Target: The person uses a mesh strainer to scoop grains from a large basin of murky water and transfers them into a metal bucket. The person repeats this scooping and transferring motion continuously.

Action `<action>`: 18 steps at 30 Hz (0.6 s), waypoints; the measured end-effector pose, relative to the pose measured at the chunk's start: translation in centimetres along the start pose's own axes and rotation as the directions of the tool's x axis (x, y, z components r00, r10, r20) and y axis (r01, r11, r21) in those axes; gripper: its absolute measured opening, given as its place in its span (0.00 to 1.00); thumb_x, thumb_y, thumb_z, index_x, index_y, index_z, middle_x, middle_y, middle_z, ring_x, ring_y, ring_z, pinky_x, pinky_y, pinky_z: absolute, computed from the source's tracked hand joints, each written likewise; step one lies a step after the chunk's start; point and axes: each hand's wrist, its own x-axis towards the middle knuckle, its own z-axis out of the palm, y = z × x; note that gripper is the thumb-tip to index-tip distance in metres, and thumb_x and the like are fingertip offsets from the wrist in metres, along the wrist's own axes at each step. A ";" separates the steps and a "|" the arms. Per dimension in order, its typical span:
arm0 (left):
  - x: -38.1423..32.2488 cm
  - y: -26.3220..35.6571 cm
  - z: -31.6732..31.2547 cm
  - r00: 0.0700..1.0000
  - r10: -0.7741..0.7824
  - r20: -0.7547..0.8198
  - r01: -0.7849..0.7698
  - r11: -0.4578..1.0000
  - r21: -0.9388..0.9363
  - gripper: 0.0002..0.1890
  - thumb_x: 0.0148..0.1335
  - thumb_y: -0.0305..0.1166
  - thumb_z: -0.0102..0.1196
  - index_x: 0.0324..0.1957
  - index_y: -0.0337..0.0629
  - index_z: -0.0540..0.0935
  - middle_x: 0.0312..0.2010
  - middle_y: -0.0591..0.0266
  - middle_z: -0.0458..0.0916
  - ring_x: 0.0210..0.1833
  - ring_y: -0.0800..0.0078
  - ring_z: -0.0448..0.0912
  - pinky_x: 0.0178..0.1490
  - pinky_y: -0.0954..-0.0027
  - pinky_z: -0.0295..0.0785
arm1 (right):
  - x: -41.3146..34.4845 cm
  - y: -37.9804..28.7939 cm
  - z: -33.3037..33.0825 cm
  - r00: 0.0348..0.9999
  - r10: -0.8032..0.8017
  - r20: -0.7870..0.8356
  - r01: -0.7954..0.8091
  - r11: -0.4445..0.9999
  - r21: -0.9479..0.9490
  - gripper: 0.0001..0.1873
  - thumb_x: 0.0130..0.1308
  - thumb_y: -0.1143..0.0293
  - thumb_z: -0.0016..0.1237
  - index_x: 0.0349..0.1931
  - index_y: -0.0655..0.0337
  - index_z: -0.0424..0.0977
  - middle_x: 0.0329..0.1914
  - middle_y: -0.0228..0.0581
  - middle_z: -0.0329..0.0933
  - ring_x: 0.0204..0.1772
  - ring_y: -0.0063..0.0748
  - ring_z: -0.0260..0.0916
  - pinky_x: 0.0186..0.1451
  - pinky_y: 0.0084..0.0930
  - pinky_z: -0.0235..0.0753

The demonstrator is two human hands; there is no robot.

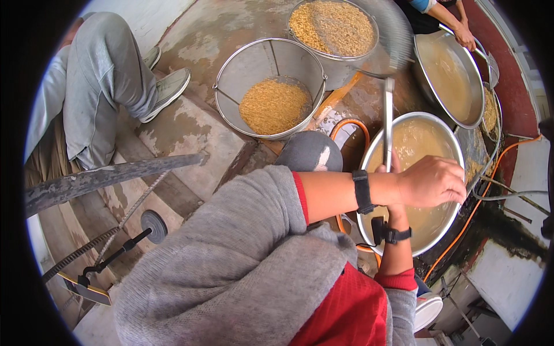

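Note:
A large metal basin [415,134] of cloudy tan liquid lies before me. My right hand [393,164], partly hidden behind my left wrist, grips the metal handle of a long-handled mesh strainer [388,116]. Its round mesh head is raised and blurred beside the farther grain bucket. My left hand [433,181] crosses above the right forearm, over the basin; its fingers are bent, and their inner side is hidden. A metal bucket [225,78] left of the basin holds some yellow-brown grain [272,106]. Behind it, another bucket [342,73] is nearly full of pale grain [324,26].
At upper right, another person's hand [465,38] is at a second metal basin [480,91] of tan liquid. A seated person's grey-trousered leg [99,65] is at upper left. Orange hose [469,216] runs right of my basin. A worn metal bar [112,177] crosses the steps at left.

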 end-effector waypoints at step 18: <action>1.2 -2.5 -2.6 0.723 -0.652 -0.227 0.484 0.713 -0.507 0.12 0.66 0.30 0.49 0.51 0.39 0.74 0.40 0.66 0.76 0.36 0.82 0.75 0.39 0.79 0.70 | -16.0 22.3 -17.1 0.213 0.269 -0.939 -0.863 0.503 -0.051 0.32 0.70 0.61 0.37 0.71 0.41 0.40 0.41 0.62 0.76 0.47 0.62 0.73 0.51 0.49 0.70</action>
